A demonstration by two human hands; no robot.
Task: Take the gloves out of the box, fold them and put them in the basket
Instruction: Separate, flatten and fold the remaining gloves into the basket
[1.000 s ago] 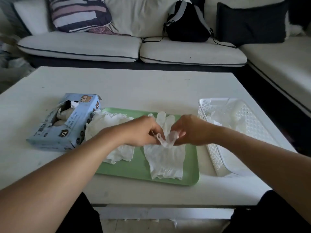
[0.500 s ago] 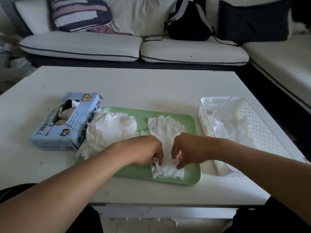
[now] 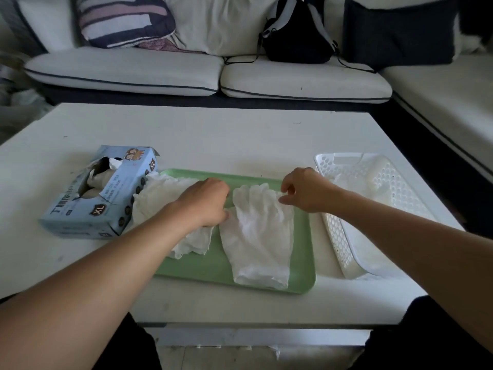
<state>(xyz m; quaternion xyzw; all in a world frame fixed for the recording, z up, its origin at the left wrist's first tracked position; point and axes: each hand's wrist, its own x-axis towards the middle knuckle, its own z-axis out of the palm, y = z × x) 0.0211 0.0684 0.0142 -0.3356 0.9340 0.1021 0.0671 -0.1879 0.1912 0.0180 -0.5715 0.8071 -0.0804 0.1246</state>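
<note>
I see a white sofa [image 3: 170,73] at the back with a striped cushion [image 3: 125,20], a dark cushion [image 3: 397,30] and a black backpack [image 3: 296,36] on it, and in front of it the white table [image 3: 213,134] where the work is done. On the table lies a green tray [image 3: 302,252], and at its right side, just beside it, stands a white perforated basket [image 3: 344,236] with some pale gloves inside, which I cannot count. At the left of the tray lies the light blue glove box [image 3: 106,201]; I can read "XL" on its front and again on its end, while the other printed characters are too small for me to read. A white glove pokes out of its torn opening. A heap of white gloves [image 3: 162,201] lies on the left part of the tray, touching the box. One flat glove [image 3: 258,236] lies in the middle of the tray, fingers pointing to the sofa, cuff to me. The left hand [image 3: 205,204] has curled fingers and pinches the left edge of this glove near its thumb. The right hand [image 3: 306,190] pinches the right edge near the little finger, so the glove lies between both hands.
</note>
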